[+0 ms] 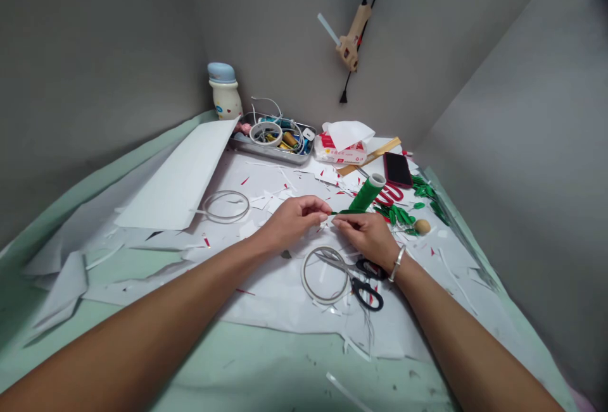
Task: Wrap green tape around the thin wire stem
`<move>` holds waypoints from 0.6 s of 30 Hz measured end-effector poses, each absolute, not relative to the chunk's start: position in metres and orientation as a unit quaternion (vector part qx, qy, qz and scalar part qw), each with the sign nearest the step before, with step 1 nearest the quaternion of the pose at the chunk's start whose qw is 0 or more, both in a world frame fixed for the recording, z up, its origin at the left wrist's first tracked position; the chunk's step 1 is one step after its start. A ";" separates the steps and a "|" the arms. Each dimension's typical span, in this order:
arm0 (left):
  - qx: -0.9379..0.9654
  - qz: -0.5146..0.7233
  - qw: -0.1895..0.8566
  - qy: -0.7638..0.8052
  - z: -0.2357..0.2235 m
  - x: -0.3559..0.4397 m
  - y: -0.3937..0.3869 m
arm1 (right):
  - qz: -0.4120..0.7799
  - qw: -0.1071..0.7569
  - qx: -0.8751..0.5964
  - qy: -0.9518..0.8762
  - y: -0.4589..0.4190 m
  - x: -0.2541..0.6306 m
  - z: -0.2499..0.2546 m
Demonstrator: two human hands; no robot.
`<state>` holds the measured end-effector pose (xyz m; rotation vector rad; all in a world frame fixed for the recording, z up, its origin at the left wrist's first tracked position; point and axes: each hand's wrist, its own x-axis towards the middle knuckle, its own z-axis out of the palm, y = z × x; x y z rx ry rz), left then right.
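My left hand (pixel 304 212) is closed in a pinch at the tip of a slim green leaf-shaped piece (pixel 350 212). My right hand (pixel 368 235), with a silver bangle at the wrist, is closed around the same piece, its fingers partly hiding it. Just behind the hands stands a spool of green thread (pixel 368 192), tilted to the right. Below my right hand lie scissors with black handles (pixel 367 293), their blades across a roll of thin tape (pixel 304 279). Several green leaf-shaped pieces (pixel 401 214) lie right of the spool, beside a small wooden ball (pixel 422 226).
White paper sheets (pixel 175 178) and scraps cover much of the green cloth (pixel 266 361). At the back are a metal tray (pixel 285 156) of supplies, a tissue pack (pixel 339 149), a phone (pixel 398 169) and red-handled scissors (pixel 392 194). A glue gun (pixel 354 38) hangs on the wall.
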<state>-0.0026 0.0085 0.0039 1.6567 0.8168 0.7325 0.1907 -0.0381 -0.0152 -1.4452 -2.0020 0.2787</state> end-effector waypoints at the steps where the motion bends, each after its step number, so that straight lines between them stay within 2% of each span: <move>1: 0.700 0.315 0.533 0.355 0.004 -0.003 0.009 | 0.102 0.315 -0.542 -0.773 -0.039 0.189 -0.015; 7: 0.766 0.343 0.352 0.415 -0.001 -0.005 0.012 | 0.030 0.271 -0.464 -0.843 -0.049 0.176 -0.008; 11: 0.828 0.311 0.250 0.394 -0.007 -0.006 0.011 | -0.018 0.305 -0.460 -0.834 -0.050 0.176 -0.001; 15: 0.872 0.259 0.269 0.318 -0.004 -0.004 0.004 | 0.035 0.392 -0.493 -0.776 -0.043 0.187 -0.001; 18: 0.848 0.259 0.374 0.273 0.002 -0.003 0.001 | 0.105 0.431 -0.536 -0.718 -0.037 0.196 -0.007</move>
